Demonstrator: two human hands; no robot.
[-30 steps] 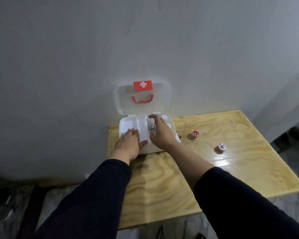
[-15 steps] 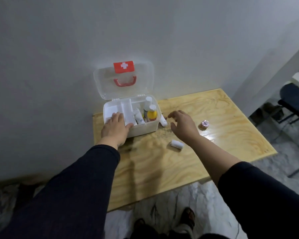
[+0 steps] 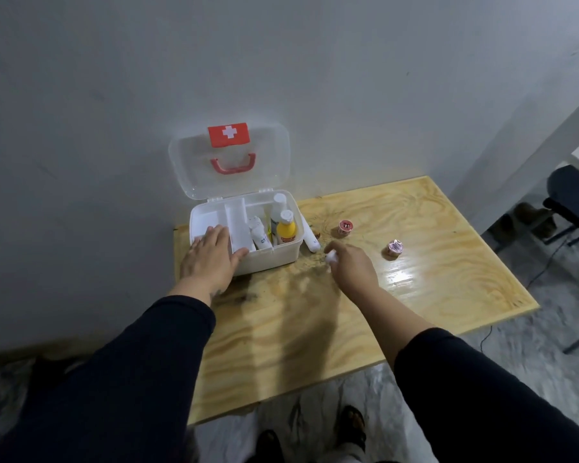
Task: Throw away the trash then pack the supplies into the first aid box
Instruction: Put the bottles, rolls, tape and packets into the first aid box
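Fingers of right hand [image 3: 350, 267] pinch small white roll [image 3: 330, 257]; left hand [image 3: 211, 253] flat, steadying first aid box [image 3: 281, 257].
Packing step; next, likely drop it in, then 2 pink rolls [image 3: 345, 227].

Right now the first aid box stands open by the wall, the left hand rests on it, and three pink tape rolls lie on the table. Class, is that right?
Not quite: the head view shows two pink tape rolls on the table, not three. The first aid box stands open by the wall with the left hand on it.

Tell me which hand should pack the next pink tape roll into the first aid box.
Right hand: both tape rolls lie on its side, though it already holds a white roll. Left hand rests on the box.
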